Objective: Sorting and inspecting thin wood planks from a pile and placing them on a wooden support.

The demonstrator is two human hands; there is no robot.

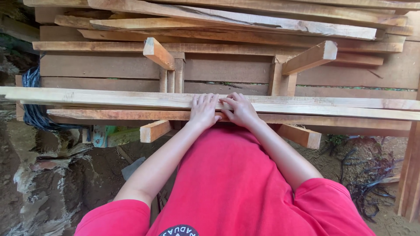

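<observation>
While seen from above, over a red shirt (232, 183): two bare hands side by side on a long pale plank (109, 98). Left hand (203, 111) flat, fingers spread a little, pressed on the plank's top face. Right hand (238, 109) touching it on the right, fingers curled and angled left, tips on the same face; neither hand pinching anything. Plank lying straight ahead of both hands, long axis running left to right across the whole view, resting on two short cross pieces (157, 54) that jut toward the near side. Hands near the plank's middle, equally close. Second plank (109, 115) just below, nearer the body. Stacked boards (227, 19) on the far side. Dark coiled hose (33, 102) at far left; bare earth (52, 175) below. No packages, labels or signs on the wood.
</observation>
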